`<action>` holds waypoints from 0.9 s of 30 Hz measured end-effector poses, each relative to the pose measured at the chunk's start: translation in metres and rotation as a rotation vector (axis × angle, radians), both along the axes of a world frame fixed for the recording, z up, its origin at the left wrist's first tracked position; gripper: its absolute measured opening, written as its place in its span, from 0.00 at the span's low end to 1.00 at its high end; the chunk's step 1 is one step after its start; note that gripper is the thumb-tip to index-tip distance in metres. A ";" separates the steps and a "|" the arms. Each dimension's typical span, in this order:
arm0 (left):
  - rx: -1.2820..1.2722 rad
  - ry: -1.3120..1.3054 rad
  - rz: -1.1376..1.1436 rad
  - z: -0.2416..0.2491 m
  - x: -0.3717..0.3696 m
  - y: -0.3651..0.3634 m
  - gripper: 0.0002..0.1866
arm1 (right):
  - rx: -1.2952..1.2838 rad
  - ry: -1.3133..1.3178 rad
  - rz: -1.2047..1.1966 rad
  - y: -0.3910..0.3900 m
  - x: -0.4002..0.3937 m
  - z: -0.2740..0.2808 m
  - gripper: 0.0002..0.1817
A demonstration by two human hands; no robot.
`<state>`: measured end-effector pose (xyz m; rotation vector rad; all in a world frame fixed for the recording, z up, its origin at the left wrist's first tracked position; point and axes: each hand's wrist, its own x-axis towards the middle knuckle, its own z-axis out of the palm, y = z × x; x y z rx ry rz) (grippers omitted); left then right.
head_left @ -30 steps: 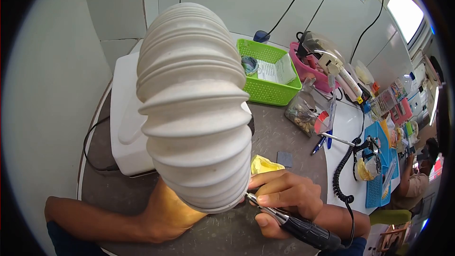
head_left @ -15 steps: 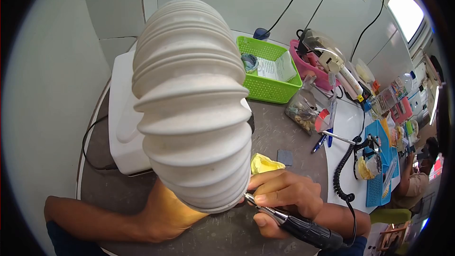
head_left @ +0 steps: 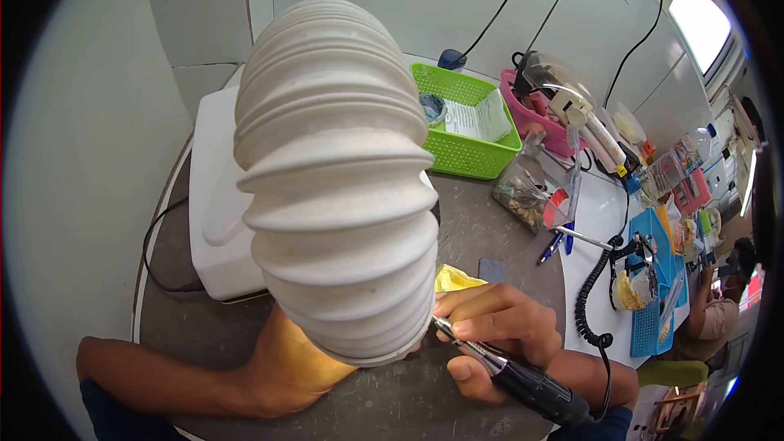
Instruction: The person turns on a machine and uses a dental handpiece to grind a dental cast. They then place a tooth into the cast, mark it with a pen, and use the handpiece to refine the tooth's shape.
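A ribbed white hose (head_left: 339, 188) fills the middle of the view, its lower rim over my hands. My left hand (head_left: 298, 363) reaches under the rim; its fingers are hidden, and so is anything they hold. To the right of the rim, my right hand (head_left: 498, 335) is closed on a black and silver rotary handpiece (head_left: 531, 384), whose metal tip points up and left to the hose edge. Behind my right hand lies yellow material (head_left: 457, 278), with a small grey square (head_left: 492, 270) beside it on the dark mat (head_left: 474, 212).
A white machine (head_left: 216, 196) stands left. Beyond the mat are a green basket (head_left: 474, 151), a pink basket (head_left: 535, 118), a clear container (head_left: 523, 192), pens (head_left: 551, 248), a coiled cord (head_left: 585, 302) and a blue tray (head_left: 645, 331). Another person (head_left: 714, 318) sits far right.
The hose has shifted slightly right in view. My right hand and the handpiece have moved a little right, and the handpiece is tilted slightly differently. My left hand looks unchanged.
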<state>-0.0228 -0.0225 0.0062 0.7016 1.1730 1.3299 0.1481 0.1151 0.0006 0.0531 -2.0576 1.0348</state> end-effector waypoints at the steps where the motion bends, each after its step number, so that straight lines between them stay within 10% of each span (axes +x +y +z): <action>1: -0.017 -0.019 0.040 0.004 0.001 0.002 0.15 | 0.002 0.001 0.001 0.001 0.001 0.001 0.16; 27: 0.052 0.001 0.075 0.001 0.007 0.002 0.14 | 0.137 -0.113 -0.060 0.003 -0.003 0.008 0.19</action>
